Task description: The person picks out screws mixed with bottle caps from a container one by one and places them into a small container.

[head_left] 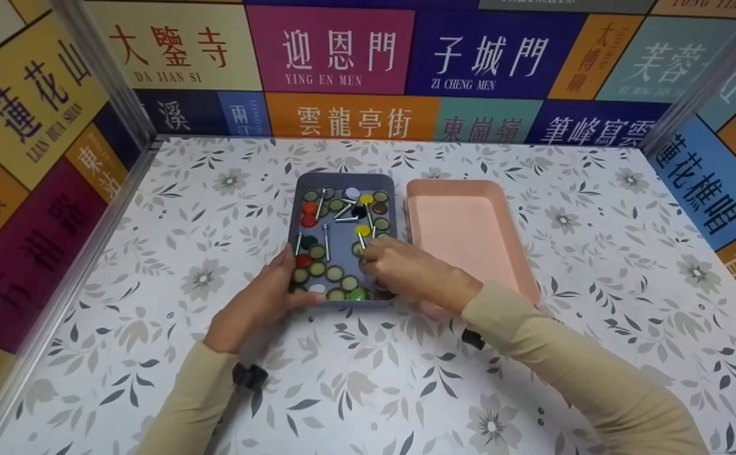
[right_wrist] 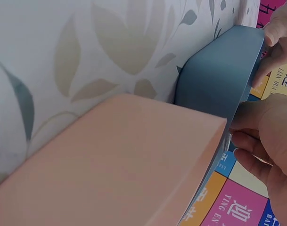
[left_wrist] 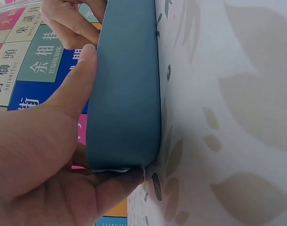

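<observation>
A blue-grey tray (head_left: 344,177) holds many bottle caps (head_left: 334,273) in mixed colours and several silver screws (head_left: 326,242). My left hand (head_left: 265,289) grips the tray's near left corner, thumb over the near rim and fingers along the left side. In the left wrist view that hand (left_wrist: 44,155) holds the tray's wall (left_wrist: 124,89). My right hand (head_left: 399,268) reaches over the tray's right side with curled fingers. The right wrist view shows a small silvery piece, apparently a screw (right_wrist: 226,142), at that hand's (right_wrist: 270,146) fingertips; most of it is hidden.
A pink tray (head_left: 504,208) stands close beside the blue-grey tray on the right, under my right forearm. A floral cloth (head_left: 203,278) covers the table. Panels with printed characters (head_left: 336,50) wall the back and both sides.
</observation>
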Demonstrator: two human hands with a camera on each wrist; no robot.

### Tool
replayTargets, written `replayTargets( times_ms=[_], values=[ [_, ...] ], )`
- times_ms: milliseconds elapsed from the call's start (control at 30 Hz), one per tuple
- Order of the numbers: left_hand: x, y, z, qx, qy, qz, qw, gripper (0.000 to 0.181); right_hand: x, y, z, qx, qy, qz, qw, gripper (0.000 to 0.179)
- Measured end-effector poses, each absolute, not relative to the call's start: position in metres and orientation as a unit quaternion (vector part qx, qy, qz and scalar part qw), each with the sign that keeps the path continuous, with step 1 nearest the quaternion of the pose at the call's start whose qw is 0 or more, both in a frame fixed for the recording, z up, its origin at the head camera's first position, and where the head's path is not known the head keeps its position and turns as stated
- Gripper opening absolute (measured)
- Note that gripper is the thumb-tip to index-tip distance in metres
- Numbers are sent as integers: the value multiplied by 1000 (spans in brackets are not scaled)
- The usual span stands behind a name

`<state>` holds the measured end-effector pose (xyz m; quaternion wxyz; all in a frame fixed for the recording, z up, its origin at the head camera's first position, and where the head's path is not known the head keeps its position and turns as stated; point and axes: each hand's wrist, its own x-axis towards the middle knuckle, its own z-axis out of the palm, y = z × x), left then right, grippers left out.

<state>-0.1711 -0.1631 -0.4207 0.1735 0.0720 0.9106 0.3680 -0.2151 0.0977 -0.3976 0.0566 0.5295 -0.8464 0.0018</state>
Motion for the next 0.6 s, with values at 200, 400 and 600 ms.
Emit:
replayTargets(
  times_ms=[200,400,600],
  values=[
    [-171,-164,-423,74,912,366,172,119,-213,99,-397,518,-854,3,48,34],
    [-170,-165,-424,90,911,370,157,117,-214,99,-398,528,-846,-7,71,30],
    [-170,-164,-424,87,910,373,159,117,-215,107,-396,531,-845,27,49,44]
  ],
)
